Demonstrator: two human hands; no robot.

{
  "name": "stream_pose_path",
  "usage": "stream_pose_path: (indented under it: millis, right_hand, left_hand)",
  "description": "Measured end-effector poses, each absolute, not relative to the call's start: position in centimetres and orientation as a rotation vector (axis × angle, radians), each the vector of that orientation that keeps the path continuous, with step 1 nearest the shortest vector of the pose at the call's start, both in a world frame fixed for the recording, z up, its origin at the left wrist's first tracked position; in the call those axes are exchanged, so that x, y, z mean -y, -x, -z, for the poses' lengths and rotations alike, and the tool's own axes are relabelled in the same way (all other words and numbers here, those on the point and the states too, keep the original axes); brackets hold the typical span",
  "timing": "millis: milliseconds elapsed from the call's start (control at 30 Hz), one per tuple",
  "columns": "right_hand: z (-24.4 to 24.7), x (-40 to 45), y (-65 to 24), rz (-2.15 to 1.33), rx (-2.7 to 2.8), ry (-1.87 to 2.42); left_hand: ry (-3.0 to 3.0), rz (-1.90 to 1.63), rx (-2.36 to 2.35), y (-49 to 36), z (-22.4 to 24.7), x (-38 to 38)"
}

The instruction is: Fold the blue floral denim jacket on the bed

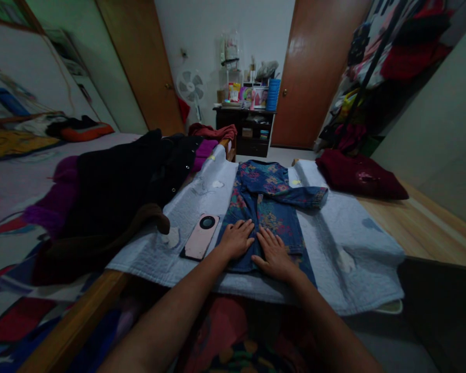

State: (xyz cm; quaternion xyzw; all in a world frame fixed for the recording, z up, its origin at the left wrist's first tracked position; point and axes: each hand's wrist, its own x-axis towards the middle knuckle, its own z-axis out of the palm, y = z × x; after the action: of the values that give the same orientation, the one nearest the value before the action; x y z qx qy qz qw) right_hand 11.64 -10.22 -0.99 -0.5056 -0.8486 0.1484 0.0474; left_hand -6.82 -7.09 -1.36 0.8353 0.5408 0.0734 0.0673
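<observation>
A blue floral denim jacket (275, 181) lies on a pale grey padded cloth (334, 233), one sleeve folded across it and its cuff pointing right. My left hand (237, 239) rests flat on the jacket's lower left part, fingers stretched out. Beside it, my right hand (272, 254) presses flat on the lower middle, fingers spread. Neither hand grips anything. Just left of my left hand, a pink phone (202, 235) with a round black camera ring lies on the padded cloth.
Dark and purple clothes (120, 176) are heaped at the left. A maroon folded garment (361, 173) sits on a wooden surface (423, 223) at the right. Farther back stand a fan (190, 87) and a dark cabinet (243, 124). Clothes hang at the upper right.
</observation>
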Motion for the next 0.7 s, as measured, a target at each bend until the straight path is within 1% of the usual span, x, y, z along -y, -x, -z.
stream_pose_path:
  millis: [133,333,500,700]
  right_hand:
    - [0.7,10.3,-11.7,-0.495,2.596,1.534]
    - [0.6,10.3,-11.8,-0.524,2.611,1.521]
    - [0.6,10.3,-11.9,-0.521,2.613,1.529]
    - [0.6,10.4,-11.9,-0.515,2.607,1.520]
  left_hand:
    - [-2.489,-0.230,-1.684,6.4,0.9,6.5]
    - [-2.492,-0.276,-1.697,6.7,2.1,6.9]
    - [-2.540,-0.198,-1.646,7.5,2.5,8.0]
    - [-2.476,-0.213,-1.750,8.4,2.7,10.1]
